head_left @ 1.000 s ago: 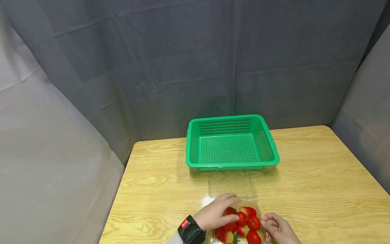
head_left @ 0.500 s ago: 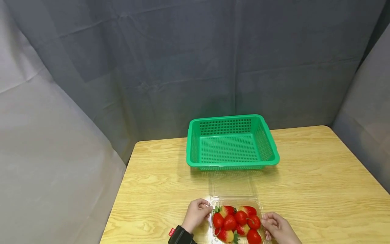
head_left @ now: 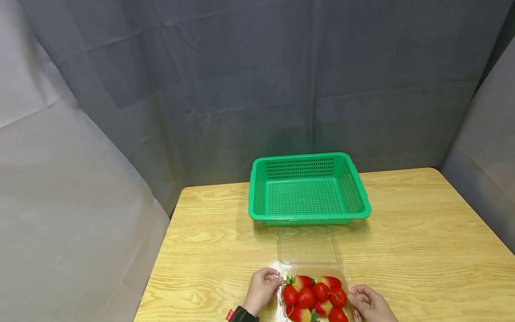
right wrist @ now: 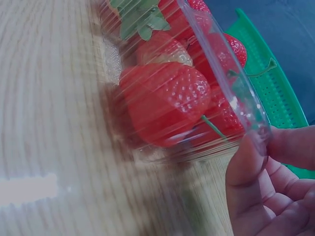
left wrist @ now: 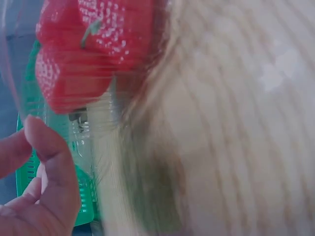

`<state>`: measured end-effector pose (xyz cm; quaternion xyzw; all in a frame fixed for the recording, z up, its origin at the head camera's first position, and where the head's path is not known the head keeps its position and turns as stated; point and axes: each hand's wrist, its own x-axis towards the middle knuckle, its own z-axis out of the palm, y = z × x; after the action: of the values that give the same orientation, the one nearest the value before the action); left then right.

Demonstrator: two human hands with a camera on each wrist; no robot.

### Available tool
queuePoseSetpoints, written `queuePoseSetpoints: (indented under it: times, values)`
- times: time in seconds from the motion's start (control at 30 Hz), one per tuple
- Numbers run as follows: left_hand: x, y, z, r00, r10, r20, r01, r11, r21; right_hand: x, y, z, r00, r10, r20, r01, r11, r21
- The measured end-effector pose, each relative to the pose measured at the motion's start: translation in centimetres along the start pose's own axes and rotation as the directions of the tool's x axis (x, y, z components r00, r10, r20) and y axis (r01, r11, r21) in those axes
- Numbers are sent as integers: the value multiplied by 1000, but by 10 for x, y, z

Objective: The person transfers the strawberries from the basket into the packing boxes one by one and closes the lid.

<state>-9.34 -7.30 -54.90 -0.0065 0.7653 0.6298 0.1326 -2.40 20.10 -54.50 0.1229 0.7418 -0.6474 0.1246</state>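
A clear plastic box point(head_left: 314, 269) filled with red strawberries point(head_left: 314, 295) sits at the table's near edge. Its lid point(head_left: 307, 245) lies flat and open toward a green basket point(head_left: 310, 220). My left hand point(head_left: 274, 280) grips the box's left rim with curled fingers. In the left wrist view the thumb point(left wrist: 49, 157) sits against the clear wall below the strawberries point(left wrist: 98, 44). My right hand point(head_left: 355, 294) holds the right rim. The right wrist view shows my right hand point(right wrist: 266, 152) pinching the box's rim point(right wrist: 246, 113) between thumb and finger, beside the strawberries point(right wrist: 167, 98).
The empty green basket stands at the far middle of the wooden table point(head_left: 422, 250), just beyond the open lid. Grey cloth hangs behind and on both sides. Bare tabletop stretches left and right of the box.
My left hand came off the top of the strawberries and moved to the box's left rim. The right hand has stayed on the right rim.
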Motion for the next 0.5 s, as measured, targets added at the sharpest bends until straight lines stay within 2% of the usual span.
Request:
queuePoseSetpoints:
  times: [0.13, 0.37, 0.43, 0.5]
  values:
    - [-4, -1, 1, 1000, -1, -1, 1, 1000, -22, -2, 2, -1, 1000, 9, 3, -9, 1000, 4]
    - [-12, -3, 2, 1000, -9, 8, 9, 999, -32, -3, 11, -3, 996, 92, 18, -91, 996, -12]
    - [-13, -4, 2, 1000, -10, 15, 10, 998, -59, -4, 13, -4, 995, 89, 49, -89, 996, -14]
    - [-14, -4, 3, 1000, -11, 16, 12, 997, -75, -3, 13, -10, 988, 82, 132, -80, 997, -22]
